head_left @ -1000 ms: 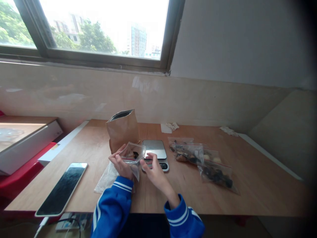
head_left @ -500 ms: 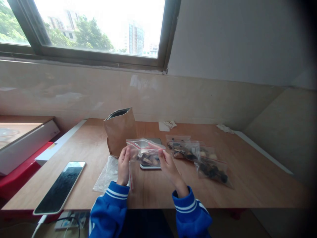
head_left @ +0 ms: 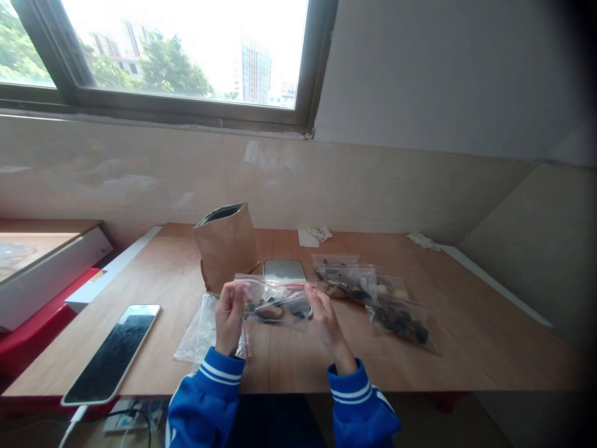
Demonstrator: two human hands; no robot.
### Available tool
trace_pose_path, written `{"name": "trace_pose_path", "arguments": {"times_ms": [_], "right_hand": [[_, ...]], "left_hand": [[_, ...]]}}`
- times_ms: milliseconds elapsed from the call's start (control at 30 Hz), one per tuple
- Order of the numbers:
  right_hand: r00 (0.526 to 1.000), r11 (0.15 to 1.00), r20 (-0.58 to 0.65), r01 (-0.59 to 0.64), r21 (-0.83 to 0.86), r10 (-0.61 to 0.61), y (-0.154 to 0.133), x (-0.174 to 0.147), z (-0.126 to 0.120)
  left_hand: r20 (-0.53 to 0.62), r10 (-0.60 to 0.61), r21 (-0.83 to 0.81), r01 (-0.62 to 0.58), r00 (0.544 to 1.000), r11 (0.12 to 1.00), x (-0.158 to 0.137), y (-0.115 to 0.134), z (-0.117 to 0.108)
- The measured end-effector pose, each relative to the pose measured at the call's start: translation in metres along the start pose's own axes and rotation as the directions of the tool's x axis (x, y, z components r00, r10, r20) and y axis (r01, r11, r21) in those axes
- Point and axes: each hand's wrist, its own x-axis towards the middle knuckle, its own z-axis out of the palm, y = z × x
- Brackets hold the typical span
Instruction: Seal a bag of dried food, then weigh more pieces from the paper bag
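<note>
A clear zip bag [head_left: 275, 305] with a red seal line hangs between my two hands, dark and brown dried pieces lying in its bottom. My left hand [head_left: 229, 314] pinches its upper left corner. At the upper right corner, my right hand [head_left: 325, 316] pinches the seal edge. Behind the bag, partly covered by it, lies a flat device with a silver top [head_left: 283, 269], perhaps a scale. An open brown paper bag [head_left: 228, 246] stands upright behind my left hand. Clear empty-looking zip bags [head_left: 198, 333] lie beneath that hand.
Several filled zip bags [head_left: 345, 283] lie to the right, one with round black pieces [head_left: 402, 323] nearest me. A phone [head_left: 114, 354] with a white cable [head_left: 74, 423] rests at the left front edge. Crumpled tissue [head_left: 319, 234] lies by the wall.
The zip bag has come down slightly and its top has gone from gaping to drawn straight. Its contents now hang in fuller view. My right hand has shifted a little right.
</note>
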Motion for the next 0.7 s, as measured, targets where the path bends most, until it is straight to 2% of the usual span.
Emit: {"name": "trace_pose_path", "arguments": {"times_ms": [133,267,333,467,567,700], "right_hand": [[0.991,1.000,-0.131,0.027,0.009,-0.026,0.004,0.000,0.002],[0.958,1.000,-0.285,-0.008,-0.014,0.003,0.013,0.001,0.005],[0.955,1.000,-0.297,-0.012,-0.027,0.003,0.020,0.000,0.005],[0.970,1.000,-0.244,-0.019,-0.015,0.014,0.038,-0.003,-0.001],[0.972,0.998,-0.226,-0.061,0.025,0.066,0.052,-0.005,-0.007],[0.950,0.990,-0.290,-0.089,0.112,0.119,0.068,-0.005,-0.013]], "left_hand": [[0.015,-0.030,0.030,0.029,0.999,0.999,-0.001,0.000,-0.002],[0.096,-0.105,0.008,0.105,0.990,0.994,-0.003,-0.005,-0.002],[0.109,-0.142,-0.015,0.144,0.984,0.989,-0.005,-0.008,0.000],[0.075,-0.173,-0.010,0.174,0.982,0.985,-0.009,-0.016,0.005],[0.092,-0.192,0.015,0.192,0.977,0.981,-0.011,-0.025,0.005],[0.106,-0.203,0.055,0.198,0.973,0.979,-0.013,-0.035,0.003]]}}
